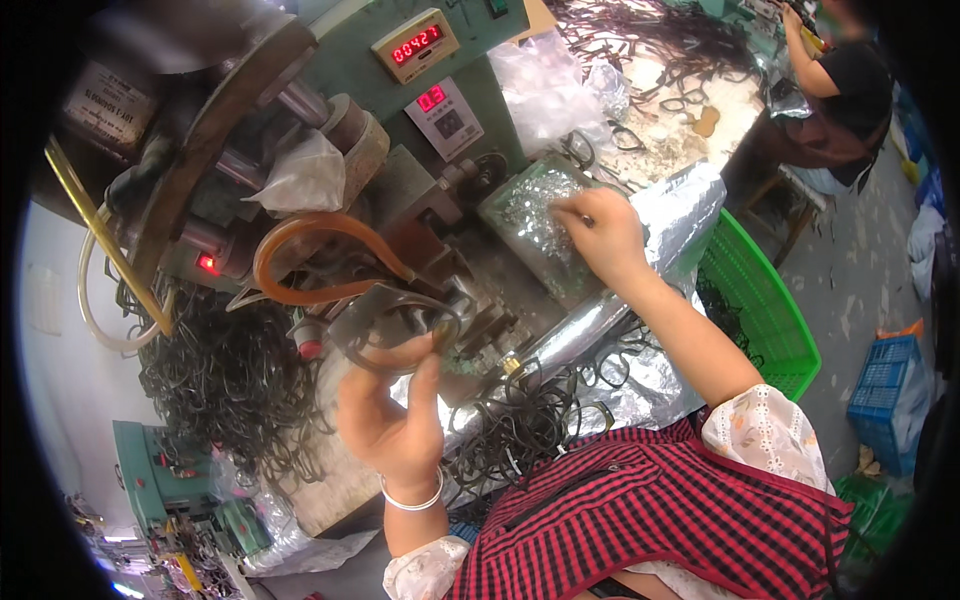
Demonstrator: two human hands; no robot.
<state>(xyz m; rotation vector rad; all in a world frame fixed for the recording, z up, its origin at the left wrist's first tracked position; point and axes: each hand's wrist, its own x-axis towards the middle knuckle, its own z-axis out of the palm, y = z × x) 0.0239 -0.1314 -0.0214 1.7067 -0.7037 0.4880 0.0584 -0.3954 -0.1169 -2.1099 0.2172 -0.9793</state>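
My left hand (392,425) is raised in front of the machine, thumb and fingers pinching a dark plastic eyeglass frame (350,335). That frame is near the metal jaws (485,315) of the green machine (360,50); whether it touches them I cannot tell. To the right, my right hand (612,240) is over a flat tray (512,205) strewn with tiny shiny metal pieces (548,215). Its thumb and forefinger are pinched together at the pieces. Anything between those fingertips is too small to make out.
Dark frames lie in heaps left of the machine (235,380) and before me (525,415). An orange hose (265,265) loops above my left hand. Silver foil (685,205) covers the right edge, beside a green basket (765,305). Another person (830,95) works at far right.
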